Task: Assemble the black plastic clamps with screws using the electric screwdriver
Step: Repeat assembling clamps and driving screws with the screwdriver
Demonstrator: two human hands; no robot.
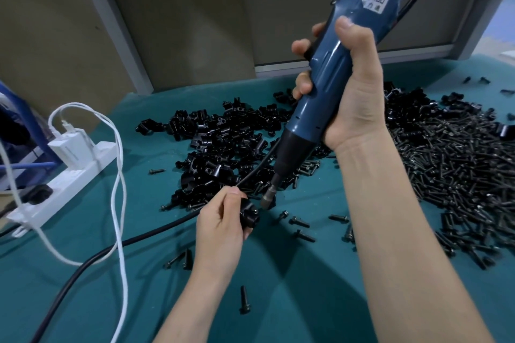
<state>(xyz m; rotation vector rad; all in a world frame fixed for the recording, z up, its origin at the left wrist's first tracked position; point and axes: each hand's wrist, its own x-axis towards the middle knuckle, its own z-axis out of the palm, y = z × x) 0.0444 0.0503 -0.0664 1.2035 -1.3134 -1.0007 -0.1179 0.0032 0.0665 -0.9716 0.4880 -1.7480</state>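
My right hand [347, 92] grips the blue electric screwdriver [342, 64], which tilts down to the left. Its metal bit [267, 198] hangs just right of the black plastic clamp [249, 214] that my left hand [223, 223] holds above the green table. A screw head shows in the clamp, facing the bit; bit and screw look slightly apart. A pile of black clamps [223, 145] lies behind my left hand. A large heap of black screws [459, 170] spreads to the right of my right forearm.
Loose screws [302, 227] lie scattered on the green mat [292, 301] near my hands. A black cable [111, 248] runs across the mat from the lower left. A white power strip [67, 184] with a charger and white cords sits at the left. Grey panels stand behind.
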